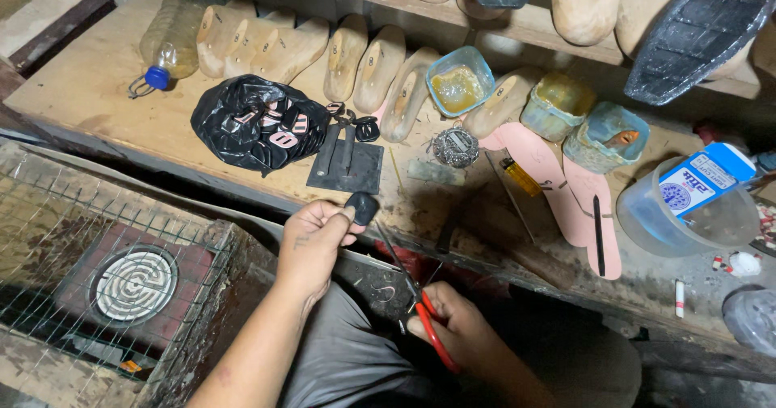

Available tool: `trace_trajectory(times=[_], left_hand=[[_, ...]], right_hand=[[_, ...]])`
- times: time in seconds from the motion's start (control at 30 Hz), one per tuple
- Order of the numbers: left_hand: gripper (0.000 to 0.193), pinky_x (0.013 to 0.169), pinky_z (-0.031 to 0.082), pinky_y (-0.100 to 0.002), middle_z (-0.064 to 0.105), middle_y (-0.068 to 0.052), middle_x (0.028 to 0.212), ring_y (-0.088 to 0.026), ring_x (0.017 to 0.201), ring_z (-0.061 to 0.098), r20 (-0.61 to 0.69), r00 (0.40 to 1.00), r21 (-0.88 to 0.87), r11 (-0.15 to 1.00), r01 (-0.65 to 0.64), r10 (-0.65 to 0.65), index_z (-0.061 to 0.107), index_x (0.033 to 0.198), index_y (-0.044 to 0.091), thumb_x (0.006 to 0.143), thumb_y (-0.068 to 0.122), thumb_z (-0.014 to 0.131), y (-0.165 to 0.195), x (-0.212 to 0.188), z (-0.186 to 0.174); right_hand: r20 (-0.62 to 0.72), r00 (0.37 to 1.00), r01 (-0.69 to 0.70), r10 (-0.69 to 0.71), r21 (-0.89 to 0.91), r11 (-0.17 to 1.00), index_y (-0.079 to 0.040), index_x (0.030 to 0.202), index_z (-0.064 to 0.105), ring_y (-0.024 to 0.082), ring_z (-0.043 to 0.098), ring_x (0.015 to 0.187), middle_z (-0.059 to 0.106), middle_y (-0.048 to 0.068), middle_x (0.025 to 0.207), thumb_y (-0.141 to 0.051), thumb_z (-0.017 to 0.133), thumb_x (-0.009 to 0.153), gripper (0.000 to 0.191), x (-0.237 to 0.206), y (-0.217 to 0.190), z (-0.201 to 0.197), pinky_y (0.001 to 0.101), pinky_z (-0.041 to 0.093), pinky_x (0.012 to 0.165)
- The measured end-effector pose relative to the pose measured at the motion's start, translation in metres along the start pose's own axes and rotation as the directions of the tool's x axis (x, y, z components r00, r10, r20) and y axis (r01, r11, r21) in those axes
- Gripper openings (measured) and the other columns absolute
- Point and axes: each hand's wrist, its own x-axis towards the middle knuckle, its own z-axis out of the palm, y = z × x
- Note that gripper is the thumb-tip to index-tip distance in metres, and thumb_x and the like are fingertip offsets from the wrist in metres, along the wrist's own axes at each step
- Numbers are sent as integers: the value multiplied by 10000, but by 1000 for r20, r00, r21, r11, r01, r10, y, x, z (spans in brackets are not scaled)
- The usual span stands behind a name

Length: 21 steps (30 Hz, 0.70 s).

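Observation:
My left hand [317, 234] pinches a small black rounded piece [364, 207] between thumb and fingers, just in front of the workbench edge. My right hand [451, 321] grips red-handled scissors [418, 304] over my lap; their thin blades point up and left toward the black piece, tips a little below it. Both forearms come up from the bottom of the view over grey trousers.
On the wooden bench [97, 76] lie a black plastic bag [257, 122] of pink-and-black pieces, a dark metal plate [347, 164], wooden shoe lasts [368, 64], glue tubs [459, 80], pink insoles [558, 181], a lighter [521, 176] and a plastic bucket [687, 214]. A wire-mesh cage [105, 262] with a round coil sits at left.

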Motion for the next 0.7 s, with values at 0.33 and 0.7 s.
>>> trace_trajectory(times=[0.33,0.7], left_hand=[[226,760,603,-301,732,-61,969,-146,850,719,113,991,-204,975,88,-66,655,1108,60,895,-14,637,25,-20,24],[139,826,603,-364,753,-112,989,-197,878,744,155,970,-314,922,226,-185,664,1049,31,999,153,617,20,-17,12]], right_hand=[[189,980,-112,62,264,958,-73,1149,606,83,550,618,577,-18,748,-137,655,910,252,17,17,-10,254,485,590],[201,975,-129,92,176,976,-99,1136,602,50,531,658,596,-42,825,-182,690,889,275,14,3,-17,230,454,599]])
